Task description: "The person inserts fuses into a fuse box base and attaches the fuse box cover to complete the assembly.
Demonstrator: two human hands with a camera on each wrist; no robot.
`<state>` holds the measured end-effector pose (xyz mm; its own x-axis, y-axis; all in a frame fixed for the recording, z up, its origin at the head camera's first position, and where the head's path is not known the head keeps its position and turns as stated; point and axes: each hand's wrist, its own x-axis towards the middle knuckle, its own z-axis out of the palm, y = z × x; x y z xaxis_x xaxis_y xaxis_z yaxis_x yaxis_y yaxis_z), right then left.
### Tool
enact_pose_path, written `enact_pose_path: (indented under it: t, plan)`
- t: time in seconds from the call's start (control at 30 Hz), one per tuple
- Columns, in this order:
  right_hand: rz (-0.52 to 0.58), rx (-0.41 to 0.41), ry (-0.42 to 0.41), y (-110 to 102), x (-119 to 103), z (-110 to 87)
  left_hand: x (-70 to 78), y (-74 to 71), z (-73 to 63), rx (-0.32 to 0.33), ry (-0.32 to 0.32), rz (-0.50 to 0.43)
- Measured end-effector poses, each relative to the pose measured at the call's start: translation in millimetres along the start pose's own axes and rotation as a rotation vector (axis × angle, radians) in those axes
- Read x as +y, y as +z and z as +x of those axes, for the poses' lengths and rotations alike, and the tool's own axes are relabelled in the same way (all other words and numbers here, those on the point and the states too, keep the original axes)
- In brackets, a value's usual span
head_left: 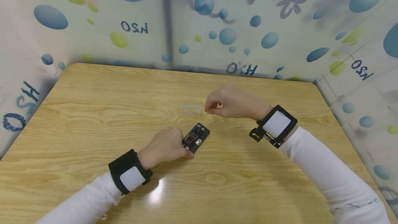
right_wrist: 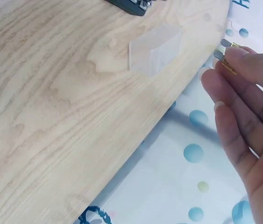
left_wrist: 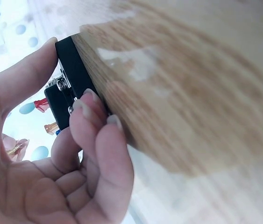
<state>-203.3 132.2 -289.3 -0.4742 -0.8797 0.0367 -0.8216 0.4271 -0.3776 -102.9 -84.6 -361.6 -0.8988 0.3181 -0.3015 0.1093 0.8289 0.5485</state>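
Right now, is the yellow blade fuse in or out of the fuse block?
Out: the right hand pinches the yellow blade fuse, prongs bare, apart from the fuse block.

Glossy wood table [head_left: 93, 123], apparently plastic block [head_left: 197, 137]

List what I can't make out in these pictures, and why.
Head view: the near left side of the black block, covered by the left hand.
Head view: the full shape of the yellow piece, very small and partly covered by the right hand.
Left wrist view: the block's lower end, behind the fingers.
Right wrist view: most of the block, cut off by the top edge; the yellow piece's middle, behind the thumb.
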Motion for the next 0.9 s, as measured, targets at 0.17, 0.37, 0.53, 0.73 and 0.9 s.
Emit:
enact_pose_path:
  t: [0.17,0.37,0.53,0.73,0.9]
  plan:
    - [-0.032,-0.030,-0.044,9.6,-6.9,3.4,-0.7,0.0,0.6,0.001,0.001,-0.005]
    - [-0.061,-0.070,-0.061,21.8,-13.5,7.3,-1.4,-0.2,0.8,-0.003,0.000,-0.007]
    - [-0.090,-0.101,-0.069,30.1,-17.0,10.1,-1.6,-0.4,0.6,-0.003,0.006,-0.008]
    - [-0.092,-0.147,-0.039,38.3,-19.8,11.4,-2.2,-0.4,0.7,-0.001,0.021,-0.015]
    - [-0.087,-0.156,-0.023,43.4,-18.5,11.9,-1.7,-0.6,1.0,0.004,0.034,-0.007]
